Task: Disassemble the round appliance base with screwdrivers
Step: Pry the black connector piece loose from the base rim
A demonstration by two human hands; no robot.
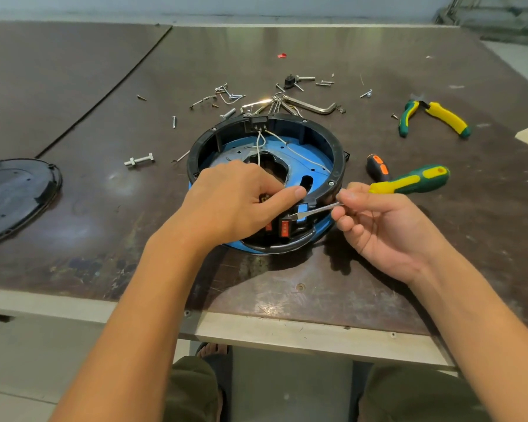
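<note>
**Flat blade at the switch housing of the opened base**

The round appliance base (317, 129), a black plastic ring over a blue plate, lies open side up on the dark worn bench (104, 208), directly under the left grip and just left of the right grip. Thin white wires (261, 141) run from a black connector at its far rim down into the middle opening. Two red rocker switches (284, 228) sit in its near wall, just below the left thumb.

The left grip (235, 199) is clamped on the base: the fingers curl down inside the ring and the thumb lies along the near rim. The right grip (378, 229) pinches the metal shaft of a yellow-and-green-handled flat screwdriver (409, 181) between thumb and forefinger. The handle sticks out beyond the hand, and the blade tip sits at the black housing beside the switches.

Just beyond the right grip lies a black-and-orange tool handle (378, 167). Farther off on that side lie green-and-yellow pliers (439, 117). Beyond the left grip, past the base, lie loose screws and bolts (229, 95) and a bent metal hex key (314, 106). Well to the left of the left grip lie a bolt with a nut (139, 160) and a round black plastic cover (13, 196).
</note>
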